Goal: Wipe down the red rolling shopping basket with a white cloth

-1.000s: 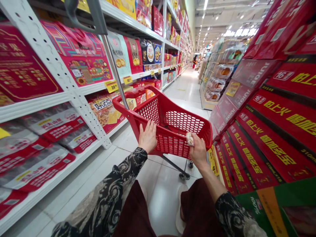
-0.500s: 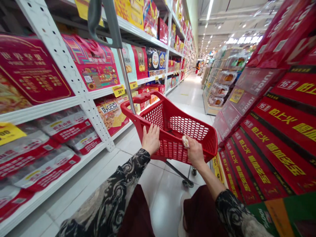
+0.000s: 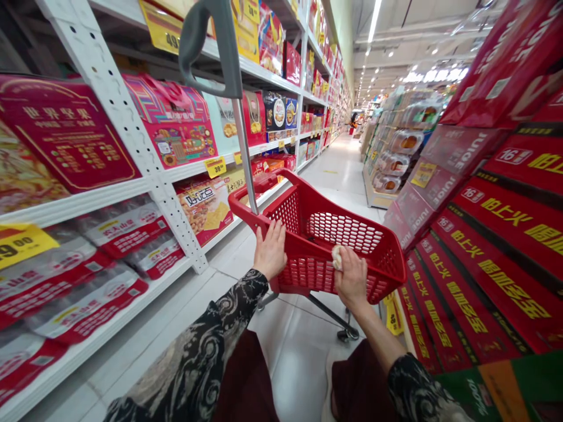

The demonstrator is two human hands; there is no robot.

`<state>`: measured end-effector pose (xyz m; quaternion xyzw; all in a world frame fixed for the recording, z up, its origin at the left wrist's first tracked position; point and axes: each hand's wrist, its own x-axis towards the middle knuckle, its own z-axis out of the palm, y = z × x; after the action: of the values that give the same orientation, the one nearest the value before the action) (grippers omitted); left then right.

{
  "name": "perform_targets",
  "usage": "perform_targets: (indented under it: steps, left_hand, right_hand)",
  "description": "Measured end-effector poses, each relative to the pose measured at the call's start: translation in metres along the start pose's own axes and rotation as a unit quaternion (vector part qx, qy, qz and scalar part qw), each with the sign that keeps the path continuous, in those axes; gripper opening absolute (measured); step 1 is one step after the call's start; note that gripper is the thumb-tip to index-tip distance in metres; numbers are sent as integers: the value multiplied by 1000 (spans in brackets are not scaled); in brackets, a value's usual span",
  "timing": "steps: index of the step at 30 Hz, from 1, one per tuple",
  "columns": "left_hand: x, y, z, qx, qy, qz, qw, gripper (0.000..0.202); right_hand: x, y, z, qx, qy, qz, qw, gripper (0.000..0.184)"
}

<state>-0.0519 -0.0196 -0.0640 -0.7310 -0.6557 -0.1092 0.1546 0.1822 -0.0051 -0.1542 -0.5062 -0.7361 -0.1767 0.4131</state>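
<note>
A red plastic shopping basket cart (image 3: 308, 249) stands in front of me, its perforated basket tilted in view. From its left end rises a metal pole topped by a grey looped handle (image 3: 233, 53). My left hand (image 3: 270, 251) lies on the basket's near side by the pole, its fingers stretched over the rim. Farther right along that side is my right hand (image 3: 352, 275), closed around a crumpled whitish cloth (image 3: 336, 257) and pressed against the basket wall. Most of the cloth is hidden by the fingers. Inside the basket only a small dark strip shows.
White shelving (image 3: 171, 223) with boxed snacks and packs of bottled drinks (image 3: 118, 225) runs along the left. Stacked red drink cartons (image 3: 492, 234) lean close on the right. The tiled aisle (image 3: 334, 158) stretches ahead past a pallet display (image 3: 391, 152); a distant person (image 3: 353, 122) is there.
The cart and shelves have shifted right in view. My right hand, still holding the cloth, sits slightly lower and farther right. My left hand stays nearly where it was.
</note>
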Motion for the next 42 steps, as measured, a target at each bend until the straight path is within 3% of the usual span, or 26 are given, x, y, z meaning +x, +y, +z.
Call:
perform_targets:
  steps: [3, 9, 14, 20, 24, 29, 32, 34, 37, 40, 42]
  left_hand:
    - [-2, -4, -3, 6, 14, -27, 1000, 68]
    - [-7, -6, -10, -3, -10, 24, 1000, 62]
    - [-1, -31, -16, 3, 10, -39, 999, 66]
    - [1, -46, -15, 4, -5, -34, 999, 70]
    - [0, -43, -16, -12, -4, -31, 999, 69]
    - [2, -44, -21, -44, 9, -25, 999, 65]
    - [2, -52, -22, -89, 25, -17, 996, 61]
    - [-1, -58, -20, -123, 41, -40, 991, 59]
    - [-11, -67, -10, -141, 52, -106, 983, 60]
    - [-23, -68, 4, -128, 34, -146, 980, 66]
    - [-30, -65, 13, -121, 19, -164, 979, 69]
  right_hand:
    - [13, -35, 12, 26, -25, 6, 999, 52]
    - [52, -82, 34, 85, -59, 14, 995, 45]
    - [52, -62, 32, 91, -72, 3, 993, 36]
    - [28, -27, 23, 52, -44, -13, 998, 33]
    - [39, -47, 26, 74, -51, 13, 996, 35]
    - [85, -110, 43, 112, -102, -23, 988, 39]
    - [106, -138, 55, 122, -100, -48, 986, 37]
    - [107, -141, 61, 126, -84, -76, 986, 37]
    - [93, -124, 65, 125, -60, -119, 983, 37]
    - [83, -109, 59, 123, -36, -146, 981, 36]
    - [89, -114, 52, 126, -19, -170, 977, 35]
